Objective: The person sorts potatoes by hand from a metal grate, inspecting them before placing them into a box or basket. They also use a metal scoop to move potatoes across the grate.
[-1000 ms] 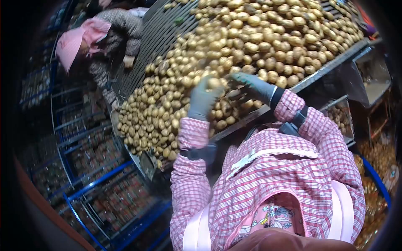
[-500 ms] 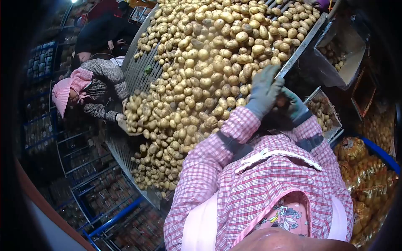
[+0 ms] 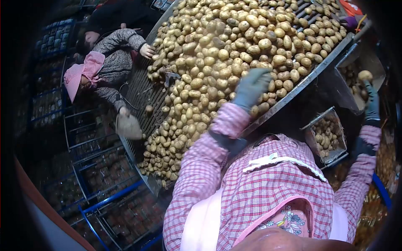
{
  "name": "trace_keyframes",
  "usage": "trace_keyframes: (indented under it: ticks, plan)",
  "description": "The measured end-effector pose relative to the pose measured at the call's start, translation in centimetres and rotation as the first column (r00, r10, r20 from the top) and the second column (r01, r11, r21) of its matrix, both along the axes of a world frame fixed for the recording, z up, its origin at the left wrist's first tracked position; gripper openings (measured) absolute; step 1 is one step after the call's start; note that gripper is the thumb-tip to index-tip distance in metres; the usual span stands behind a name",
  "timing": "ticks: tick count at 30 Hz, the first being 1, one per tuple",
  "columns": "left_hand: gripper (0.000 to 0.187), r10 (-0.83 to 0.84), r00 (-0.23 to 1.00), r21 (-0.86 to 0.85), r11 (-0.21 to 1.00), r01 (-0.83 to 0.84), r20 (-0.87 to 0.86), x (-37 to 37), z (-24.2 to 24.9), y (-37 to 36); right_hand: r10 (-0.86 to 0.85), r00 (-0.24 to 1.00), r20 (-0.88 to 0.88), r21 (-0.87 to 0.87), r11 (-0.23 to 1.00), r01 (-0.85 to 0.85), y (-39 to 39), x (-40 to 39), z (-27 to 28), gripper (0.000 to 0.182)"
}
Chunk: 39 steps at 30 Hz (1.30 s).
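Observation:
At the far right, my right hand point(image 3: 372, 102) in a grey-green glove reaches over a metal bin point(image 3: 351, 94). One pale potato point(image 3: 365, 75) is at its fingertips. My left hand point(image 3: 252, 88), gloved the same way and slightly blurred, lies over the near side of the large potato heap point(image 3: 209, 67). Its fingers stretch out across the potatoes, and I see nothing held in it. The heap covers a slatted sloping table point(image 3: 140, 98) with a metal rim point(image 3: 303, 79) between my hands.
A smaller bin point(image 3: 326, 136) of potatoes stands near my right side. Across the table, a co-worker in a pink head covering point(image 3: 86, 71) holds a scoop-like object point(image 3: 129, 126). A purple-gloved hand point(image 3: 349, 21) shows top right. Blue-framed crates point(image 3: 109, 201) stand lower left.
My hands were close together at the table rim. The right has swung out to the bin with a potato, and the left has moved left over the heap. The co-worker's arms have spread apart.

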<state>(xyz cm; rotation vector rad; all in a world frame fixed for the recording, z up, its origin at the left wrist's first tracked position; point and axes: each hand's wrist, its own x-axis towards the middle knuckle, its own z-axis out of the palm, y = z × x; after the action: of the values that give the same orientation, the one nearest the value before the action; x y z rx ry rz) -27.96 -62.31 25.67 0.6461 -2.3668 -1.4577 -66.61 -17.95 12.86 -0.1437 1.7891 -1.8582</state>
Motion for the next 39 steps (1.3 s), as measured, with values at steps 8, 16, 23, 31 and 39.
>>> trace_keyframes:
  ticks: [8,16,23,31,39]
  plan:
    - [0.052,0.389,0.739,-0.438,0.888,-0.141,0.550,8.6,-4.2,-20.4,-0.019,0.963,-0.270,0.063,0.997,0.037,-12.2,1.3,6.6,0.036]
    - [0.063,0.326,0.706,-0.404,0.913,-0.062,0.628,7.1,-4.8,-20.4,0.495,0.868,-0.030,0.055,0.868,-0.493,-42.4,24.8,9.3,0.035]
    - [0.043,0.237,0.929,0.519,0.777,-0.356,0.283,15.1,-6.9,-17.1,0.618,0.487,-0.617,0.585,0.774,-0.242,-57.9,29.5,0.7,0.063]
    - [0.038,0.426,0.903,0.999,0.028,0.040,-0.048,19.1,-4.7,-19.1,0.931,0.335,-0.148,0.727,0.332,-0.601,-58.0,27.9,3.6,0.045]
    - [0.025,0.446,0.894,0.638,0.699,-0.321,-0.040,8.4,-2.1,-28.3,0.677,0.669,0.307,-0.530,0.705,-0.471,-47.7,28.3,7.7,0.034]
